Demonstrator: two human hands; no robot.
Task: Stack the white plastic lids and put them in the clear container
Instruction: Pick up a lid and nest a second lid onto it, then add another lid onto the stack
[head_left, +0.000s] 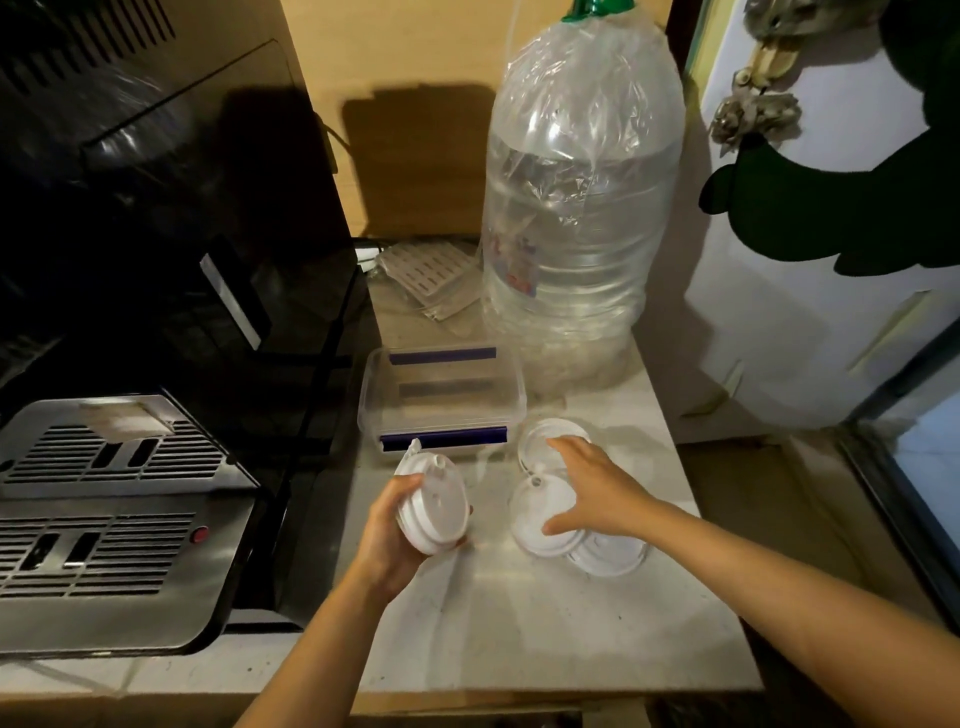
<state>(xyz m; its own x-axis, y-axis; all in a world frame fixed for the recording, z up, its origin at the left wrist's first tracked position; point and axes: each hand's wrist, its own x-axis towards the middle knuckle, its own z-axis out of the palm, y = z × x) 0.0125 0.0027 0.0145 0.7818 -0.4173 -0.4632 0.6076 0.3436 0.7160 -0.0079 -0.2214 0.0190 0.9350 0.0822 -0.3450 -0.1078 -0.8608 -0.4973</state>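
Observation:
My left hand (387, 535) grips a short stack of white plastic lids (434, 504), held tilted above the counter. My right hand (592, 488) hovers with fingers spread over a white lid (537, 512) lying flat on the counter; the fingertips touch or nearly touch it. Another lid (540, 436) lies just behind that hand, and one more (610, 558) pokes out under the wrist. The clear container (441, 397), rectangular with blue clips, stands open and empty just behind the lids.
A large water bottle (582, 208) wrapped in plastic film stands behind the container. A black and steel coffee machine (119, 493) fills the left side. The marble counter (519, 634) ends at the right, beside a white fridge door (831, 312).

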